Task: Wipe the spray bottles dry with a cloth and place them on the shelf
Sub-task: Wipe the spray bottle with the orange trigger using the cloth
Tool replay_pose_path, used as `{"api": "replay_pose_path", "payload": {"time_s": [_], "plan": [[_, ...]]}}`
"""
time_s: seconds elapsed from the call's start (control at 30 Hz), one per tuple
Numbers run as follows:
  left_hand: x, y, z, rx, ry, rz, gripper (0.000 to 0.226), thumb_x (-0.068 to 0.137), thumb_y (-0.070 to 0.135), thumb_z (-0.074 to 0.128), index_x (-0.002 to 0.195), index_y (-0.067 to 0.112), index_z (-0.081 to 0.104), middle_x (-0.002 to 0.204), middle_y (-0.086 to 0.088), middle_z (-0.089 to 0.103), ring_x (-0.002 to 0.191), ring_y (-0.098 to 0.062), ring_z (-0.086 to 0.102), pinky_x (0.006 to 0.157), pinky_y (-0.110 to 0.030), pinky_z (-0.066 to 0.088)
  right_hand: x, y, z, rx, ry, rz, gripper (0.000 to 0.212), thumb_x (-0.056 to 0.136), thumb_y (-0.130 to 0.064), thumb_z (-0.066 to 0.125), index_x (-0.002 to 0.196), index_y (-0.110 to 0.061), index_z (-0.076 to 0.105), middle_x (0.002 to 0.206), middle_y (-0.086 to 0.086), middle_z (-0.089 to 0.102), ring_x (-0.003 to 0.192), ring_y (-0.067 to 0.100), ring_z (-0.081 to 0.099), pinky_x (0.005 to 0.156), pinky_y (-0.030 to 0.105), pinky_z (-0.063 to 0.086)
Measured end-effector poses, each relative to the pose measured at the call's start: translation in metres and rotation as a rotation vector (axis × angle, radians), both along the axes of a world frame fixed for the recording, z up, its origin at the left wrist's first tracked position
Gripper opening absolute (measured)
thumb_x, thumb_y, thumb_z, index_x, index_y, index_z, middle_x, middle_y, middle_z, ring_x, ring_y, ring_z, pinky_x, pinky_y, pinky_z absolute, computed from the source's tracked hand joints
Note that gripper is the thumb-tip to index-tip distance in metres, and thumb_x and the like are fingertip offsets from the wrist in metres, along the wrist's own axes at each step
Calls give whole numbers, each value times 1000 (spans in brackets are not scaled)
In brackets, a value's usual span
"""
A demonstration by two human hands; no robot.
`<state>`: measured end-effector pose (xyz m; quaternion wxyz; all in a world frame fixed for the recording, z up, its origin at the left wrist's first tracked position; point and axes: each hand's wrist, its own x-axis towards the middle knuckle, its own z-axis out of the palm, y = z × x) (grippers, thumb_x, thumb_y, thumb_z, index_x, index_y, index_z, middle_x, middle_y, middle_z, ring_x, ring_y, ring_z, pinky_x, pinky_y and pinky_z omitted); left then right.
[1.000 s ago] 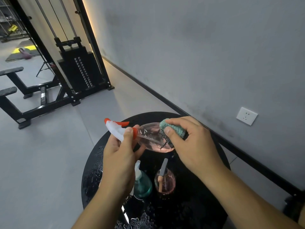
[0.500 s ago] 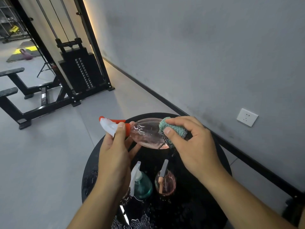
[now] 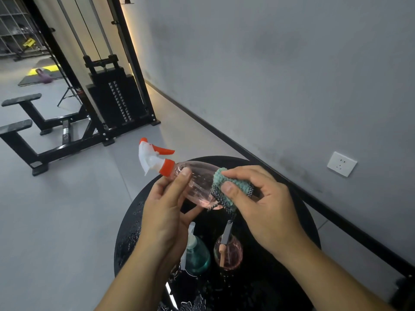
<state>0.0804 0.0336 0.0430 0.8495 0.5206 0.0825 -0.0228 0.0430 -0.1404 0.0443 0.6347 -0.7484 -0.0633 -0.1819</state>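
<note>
Wiping under way on first bottle — two more waiting

Wiping is in progress, not complete. The left hand (image 3: 166, 212) has its grip closed round the neck end of a pink spray bottle (image 3: 197, 185), thumb on top, holding it in the air above the round black worktop (image 3: 301, 212). The right hand (image 3: 262, 205) pinches a teal cloth (image 3: 233, 187) against the bottle's base end, thumb and fingers curled round the cloth.

The bottle lies roughly level, its long axis running left to right across the view; the white and orange spray head (image 3: 152, 158) points left and slightly up, the base right.

Remaining work, by judgement: two bottles stand on the worktop — a teal bottle (image 3: 197, 257) and a small pink bottle (image 3: 229, 254), just beside each other — apparently unwiped. Water droplets show on the worktop. No shelf can be identified, so no placement can be confirmed.
</note>
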Motion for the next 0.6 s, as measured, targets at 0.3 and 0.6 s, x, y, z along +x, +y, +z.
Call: {"api": "replay_pose_path", "payload": {"time_s": [0.3, 0.6], "plan": [[4, 3, 2, -63, 40, 26, 46, 103, 42, 64, 144, 23, 57, 130, -15, 76, 118, -29, 76, 102, -49, 58, 5, -10, 1, 10, 7, -73, 22, 94, -16, 73, 106, -34, 77, 110, -15, 72, 104, 5, 70, 81, 28, 62], [9, 13, 4, -125, 132, -109, 53, 106, 62, 47, 122, 19, 73, 121, -17, 78, 113, -37, 76, 101, -58, 57, 8, -19, 1, -55, 20, -153, 21, 92, -21, 75, 105, -38, 77, 111, -19, 71, 107, -1, 67, 83, 25, 62]]}}
